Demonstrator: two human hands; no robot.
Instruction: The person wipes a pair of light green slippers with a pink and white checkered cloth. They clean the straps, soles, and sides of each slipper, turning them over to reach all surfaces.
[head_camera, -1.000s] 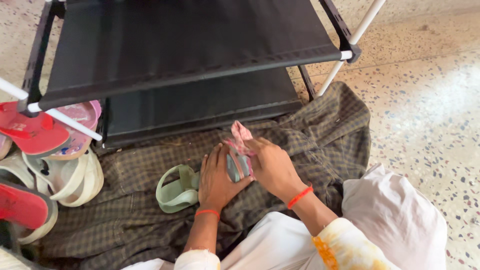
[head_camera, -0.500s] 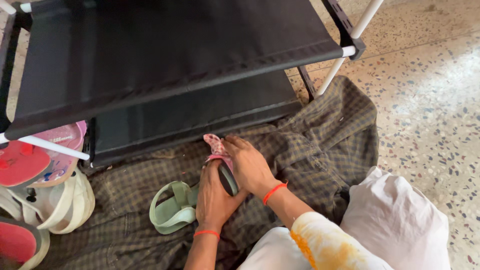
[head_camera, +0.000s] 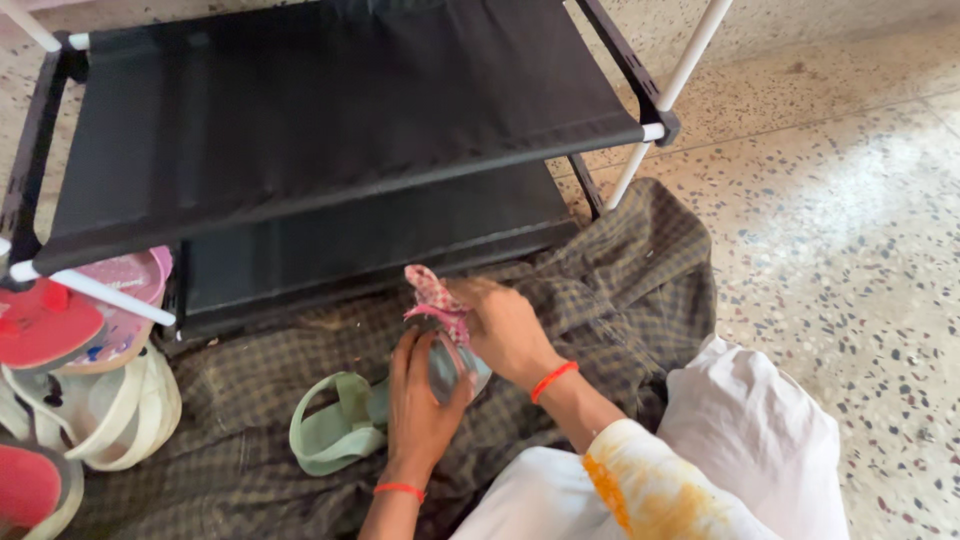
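Note:
Both my hands hold one small shoe (head_camera: 446, 340) with a grey sole and a pink patterned strap, just above a brown checked cloth (head_camera: 620, 280) on the floor. My left hand (head_camera: 420, 400) cups the sole from below. My right hand (head_camera: 505, 330) grips the strap side from the right. A pale green sandal (head_camera: 335, 430) lies on the cloth just left of my left hand. A black fabric shoe rack (head_camera: 330, 110) with white poles stands directly beyond the hands.
Red, pink and cream sandals (head_camera: 70, 350) are piled at the left by the rack's leg. Speckled stone floor (head_camera: 850, 220) spreads to the right. My white-clothed knee (head_camera: 750, 440) is at lower right.
The hands have kept hold of the small shoe and turned it a little between them. The view has shifted slightly; the rack and sandals sit as before.

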